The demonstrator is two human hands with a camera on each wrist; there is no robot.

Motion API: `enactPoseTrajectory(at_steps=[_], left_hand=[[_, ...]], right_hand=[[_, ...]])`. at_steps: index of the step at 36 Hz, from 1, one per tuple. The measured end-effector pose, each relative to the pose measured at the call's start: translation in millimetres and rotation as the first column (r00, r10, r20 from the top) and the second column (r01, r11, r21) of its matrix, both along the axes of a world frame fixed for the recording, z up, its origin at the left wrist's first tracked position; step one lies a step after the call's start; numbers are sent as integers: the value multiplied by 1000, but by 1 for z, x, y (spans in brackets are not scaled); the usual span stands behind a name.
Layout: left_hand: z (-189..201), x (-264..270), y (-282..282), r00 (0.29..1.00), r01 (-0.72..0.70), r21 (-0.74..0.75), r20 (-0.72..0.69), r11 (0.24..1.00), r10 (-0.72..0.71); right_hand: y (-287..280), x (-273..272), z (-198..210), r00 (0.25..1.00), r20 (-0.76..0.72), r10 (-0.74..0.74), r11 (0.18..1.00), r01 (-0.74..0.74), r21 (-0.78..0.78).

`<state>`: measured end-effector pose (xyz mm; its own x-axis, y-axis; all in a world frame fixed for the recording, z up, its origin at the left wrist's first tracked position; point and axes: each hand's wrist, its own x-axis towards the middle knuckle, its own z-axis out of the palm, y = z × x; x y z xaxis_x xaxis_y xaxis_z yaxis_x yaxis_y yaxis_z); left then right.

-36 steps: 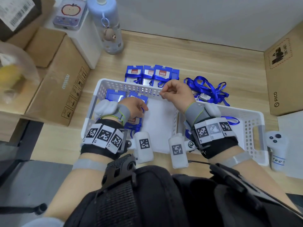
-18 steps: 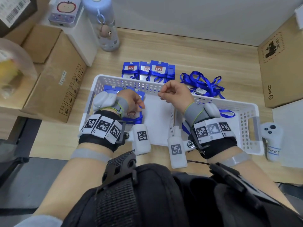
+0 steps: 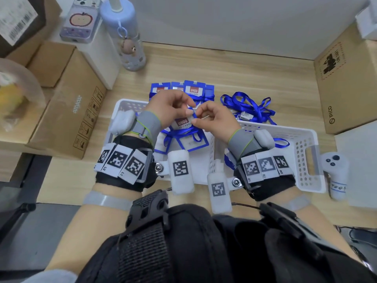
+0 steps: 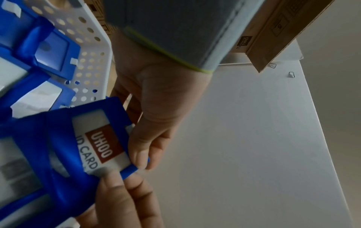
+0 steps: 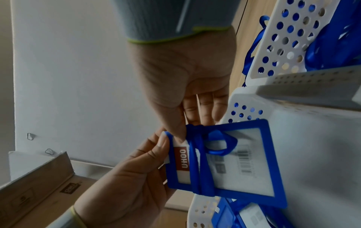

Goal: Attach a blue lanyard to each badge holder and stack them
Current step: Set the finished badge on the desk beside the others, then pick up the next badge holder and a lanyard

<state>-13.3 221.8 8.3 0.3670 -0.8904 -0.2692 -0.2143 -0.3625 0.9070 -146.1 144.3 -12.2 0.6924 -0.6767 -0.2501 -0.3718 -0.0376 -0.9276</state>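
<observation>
A blue badge holder [image 3: 183, 123] with a UHOO ID card is held up over the left white basket [image 3: 122, 108]. My left hand [image 3: 188, 111] pinches its top edge from the left, and my right hand [image 3: 195, 120] pinches it from the right. A blue lanyard [image 5: 201, 162] is wound round the badge holder [image 5: 230, 163]; my right thumb [image 5: 175, 131] sits at its top. In the left wrist view my left thumb [image 4: 140, 152] presses a corner of the badge holder [image 4: 97, 146]. Another holder [image 3: 192, 142] lies in the basket below.
A row of badge holders [image 3: 193, 90] lies on the table behind the basket, with a heap of loose blue lanyards [image 3: 248, 107] to its right. A second white basket [image 3: 306, 146] stands at the right. Cardboard boxes [image 3: 67, 111], a bottle [image 3: 126, 37] and a controller [image 3: 334, 176] ring the work area.
My left hand has come up out of the basket with a badge holder. My right hand has met it, and both now pinch the holder above the basket.
</observation>
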Motion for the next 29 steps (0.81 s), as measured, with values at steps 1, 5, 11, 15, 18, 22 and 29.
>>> enactPoseTrajectory(at_steps=[1,5,11,15,18,22,29], left_hand=[[1,-2,-1,1000,6,-12,-2,1000,-6],[5,-7,-5,999,4,-57,-40,998,-6],[1,-15,-5,988,-86,6,-131,996,86],[-1,-22,-2,975,-45,112,-212,993,69],[-2,-26,-1,972,-38,163,-223,986,74],[-1,-28,0,976,-65,139,-200,988,93],[1,-31,2,974,-157,58,-156,986,164]], right_hand=[[-1,-1,1,1000,1,-10,1000,10,-10],[-4,-7,4,997,23,-71,997,71,-13],[-8,-13,6,947,159,-280,953,254,168],[-8,-15,8,893,221,-393,897,320,304],[-7,-17,9,898,218,-383,905,318,282],[-6,-20,12,915,209,-346,922,290,259],[-1,-22,14,961,161,-227,971,210,118]])
